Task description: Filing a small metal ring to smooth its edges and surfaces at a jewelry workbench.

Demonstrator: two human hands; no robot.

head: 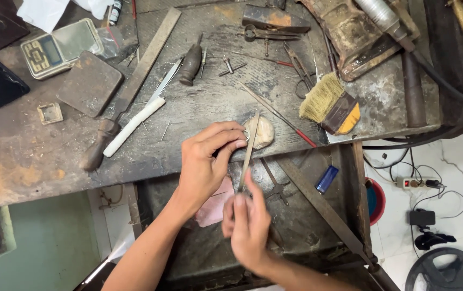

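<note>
**Filing a small ring at the bench edge**

The left hand [205, 164] is closed in a pinch, thumb and fingertips gripping a small metal ring [246, 135] and pressing it against a pale, rounded block [264, 132] that sits at the front edge of the workbench [26, 161]. The right hand [249, 226], at about 5 o'clock from the left one, is curled shut around the lower end of a slim flat file [249, 151]; the file runs up and slightly right, its upper part lying across the ring.

Under the hands, a pink scrap [213, 210] lies in the dark tray below the bench, and a blue lighter [326, 179] rests at 3 o'clock from the left hand.

At 10 o'clock from the ring lie a white-handled tool [134, 126] and a long file with a dark wooden handle [99, 144]. Farther along the same direction sit a dark square plate [89, 83] and a small digital scale [61, 47]. At 2 o'clock a straw-bristled brush [329, 105] lies on the bench, with a thin red-tipped rod [280, 116] between it and the block.
</note>
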